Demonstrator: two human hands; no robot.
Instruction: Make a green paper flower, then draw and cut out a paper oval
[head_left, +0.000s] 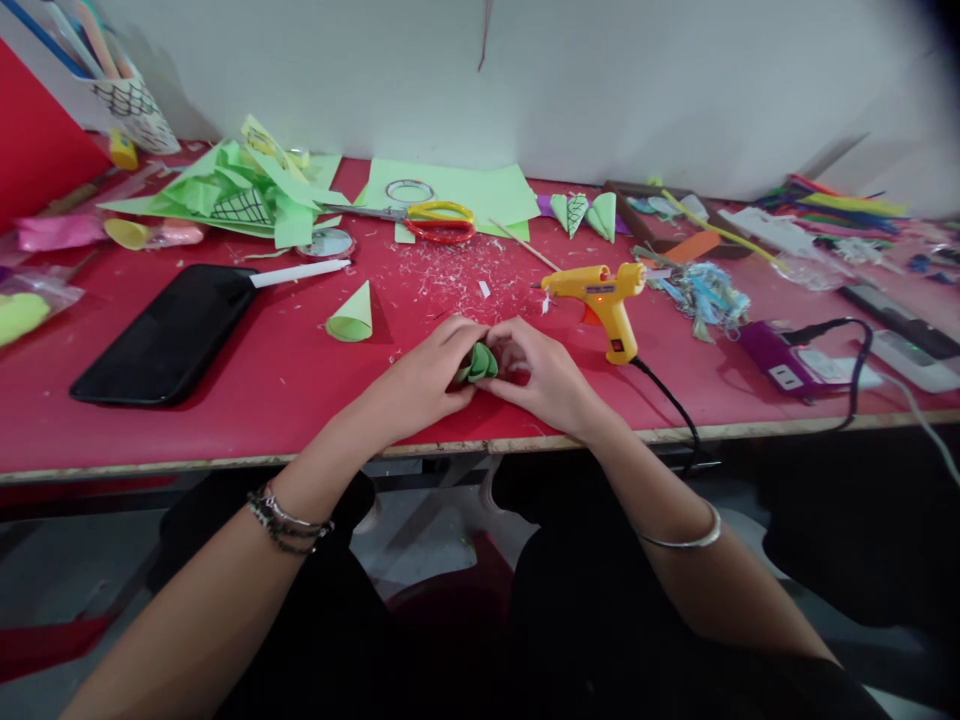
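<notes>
A small piece of rolled green paper (480,363) is held between both hands near the table's front edge. My left hand (427,378) curls round its left side, and my right hand (541,376) closes on it from the right with thumb and fingers. A light green paper cone (352,316) lies on the table to the left of my hands. Beyond my right hand, a yellow glue gun (604,298) rests on its side, its nozzle pointing left and a small light glowing on it.
A black phone (169,335) and white pen (300,272) lie left. Behind are green paper scraps (225,190), scissors (441,220) and folded cones (600,215). A purple power adapter (791,360) with cables sits right on the red table (300,410).
</notes>
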